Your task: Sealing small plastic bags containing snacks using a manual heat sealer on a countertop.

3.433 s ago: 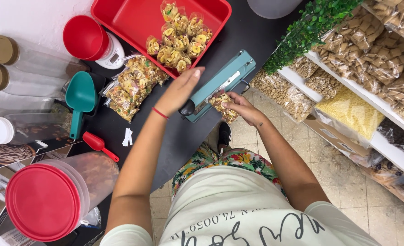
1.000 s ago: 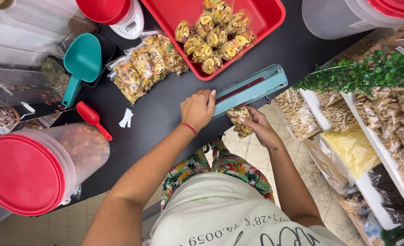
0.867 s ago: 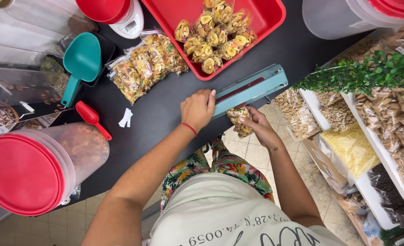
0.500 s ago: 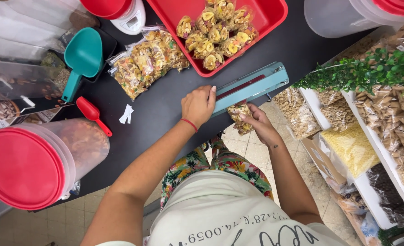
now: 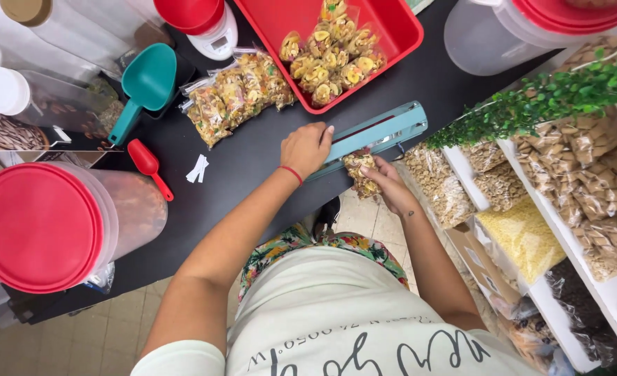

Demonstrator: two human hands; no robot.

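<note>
Two hands work at the near edge of a black worktop (image 5: 253, 160). The left hand (image 5: 307, 147) lies palm down, fingers flat and together, on the arm of a teal heat sealer (image 5: 375, 134), pressing it shut rather than gripping it. The right hand (image 5: 386, 185) is curled around a small clear snack bag (image 5: 359, 172), holding it from below so that its open top sits under the sealer's bar, just off the worktop's edge; that hold looks meant to keep the mouth of the bag flat and level in the clamp.

Farther off, a red tray (image 5: 399, 28) holds a heap of filled bags, and a row of loose bags (image 5: 235, 94) lies on the worktop to its left. A teal scoop (image 5: 141, 87) and a small red scoop (image 5: 148, 163) rest at the left, near a big jar with a red lid (image 5: 33, 226). A white kitchen scale (image 5: 218, 38) stands at the far side. On the right, shelves of bagged goods (image 5: 566, 181) under a green plastic vine (image 5: 552, 97) stand close beside the right arm, so that side looks tight for the elbow.
</note>
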